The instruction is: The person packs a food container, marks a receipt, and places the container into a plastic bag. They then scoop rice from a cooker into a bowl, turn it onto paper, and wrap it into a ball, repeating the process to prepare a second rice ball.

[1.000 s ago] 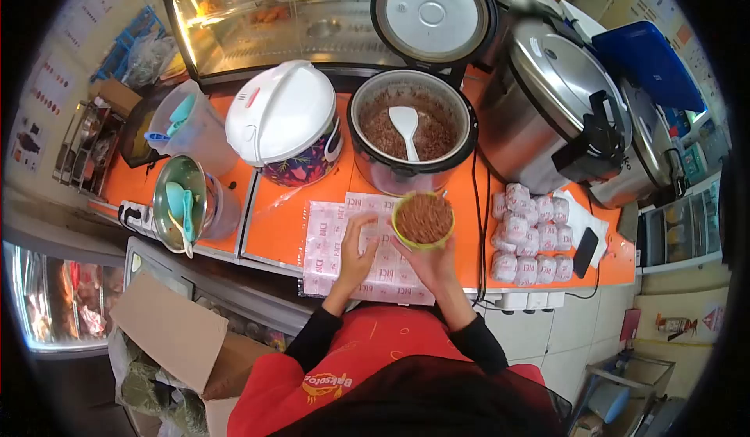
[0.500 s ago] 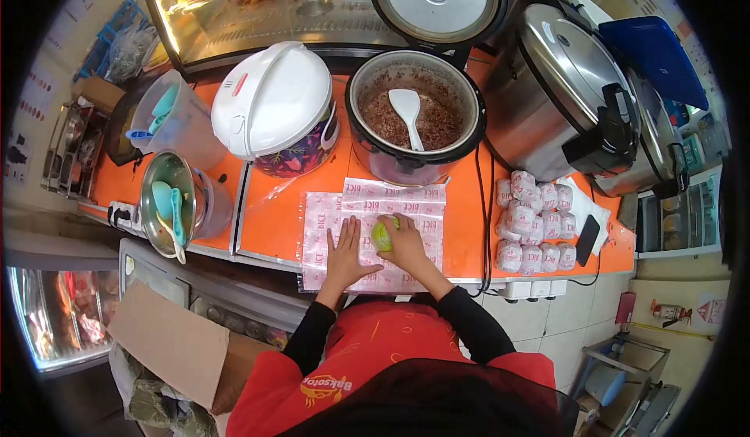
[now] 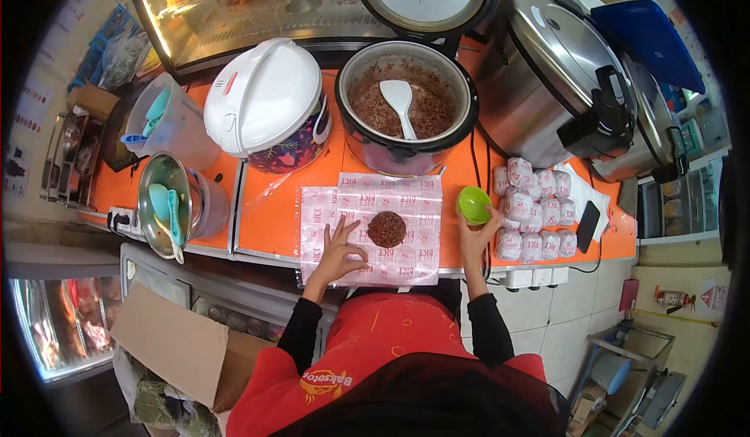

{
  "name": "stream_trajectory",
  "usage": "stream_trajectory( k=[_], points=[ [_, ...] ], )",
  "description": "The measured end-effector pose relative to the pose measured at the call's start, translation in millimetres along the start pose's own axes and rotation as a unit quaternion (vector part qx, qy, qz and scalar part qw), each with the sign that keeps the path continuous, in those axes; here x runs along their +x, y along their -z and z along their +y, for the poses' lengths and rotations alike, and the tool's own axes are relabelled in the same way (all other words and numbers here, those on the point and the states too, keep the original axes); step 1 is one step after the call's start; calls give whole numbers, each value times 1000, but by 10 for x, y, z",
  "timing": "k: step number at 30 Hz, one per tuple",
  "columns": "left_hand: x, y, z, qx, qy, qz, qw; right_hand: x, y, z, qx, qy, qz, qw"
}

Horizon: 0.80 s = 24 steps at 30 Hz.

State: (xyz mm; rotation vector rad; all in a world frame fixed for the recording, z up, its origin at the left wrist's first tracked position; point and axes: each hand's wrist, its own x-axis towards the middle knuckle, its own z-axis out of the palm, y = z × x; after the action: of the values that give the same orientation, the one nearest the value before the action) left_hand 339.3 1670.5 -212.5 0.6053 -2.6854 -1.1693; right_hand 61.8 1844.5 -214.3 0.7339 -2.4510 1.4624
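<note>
A round mound of dark reddish-brown rice (image 3: 387,229) sits on the printed wrapping paper (image 3: 420,269), whose pink pattern reads "RICE". My left hand (image 3: 337,256) rests over the left part of the paper, fingers apart, with nothing visible in it. To the right of the sheet, my right hand (image 3: 476,238) grips a small lime-green bowl (image 3: 473,204) by its near side. The bowl's hollow faces up and its inside looks bare. Behind the paper stands an open rice cooker (image 3: 407,156) with brown rice and a white rice paddle (image 3: 398,103) in it.
Wrapped rice bundles (image 3: 533,214) are piled right of the bowl, near a black phone (image 3: 587,227). Cables (image 3: 486,242) run between bowl and bundles. A white-lidded cooker (image 3: 262,93), a utensil bowl (image 3: 162,226) and large steel cookers (image 3: 539,70) stand around the orange counter (image 3: 269,230).
The green bowl has been lifted off the paper and carried right in my right hand, turned hollow side up. The rice mound now shows where it stood. My left hand stays over the paper.
</note>
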Motion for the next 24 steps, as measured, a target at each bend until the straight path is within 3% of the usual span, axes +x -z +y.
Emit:
stream_trajectory(
  k=[4, 7, 9, 11, 19, 22, 24],
  points=[
    [1, -54, -48, -11, 3, 19, 1000, -89, -61, 132, -31, -15, -38, 999],
    [2, -65, -67, -19, 12, 21, 1000, -215, 14, -212, -26, 4, 41, 999],
    [3, -66, -56, -20, 17, 21, 999, -498, 120, -206, -44, 124, -126, 983],
    [19, -57, -45, -22, 21, 14, 999, -583, 166, -224, 75, 217, -400, 887],
    [49, -58, 4, 3, 27, 28, 999, -591, 79, -219, 64, 193, -444, 873],
    [76, 113, 239, 66, 33, -7, 997, -509, 75, -231, 72, 178, -463, 865],
    [146, 278, 455, 14, 58, -105, 993, -463, 96, -267, 66, 173, -475, 860]
  ],
)
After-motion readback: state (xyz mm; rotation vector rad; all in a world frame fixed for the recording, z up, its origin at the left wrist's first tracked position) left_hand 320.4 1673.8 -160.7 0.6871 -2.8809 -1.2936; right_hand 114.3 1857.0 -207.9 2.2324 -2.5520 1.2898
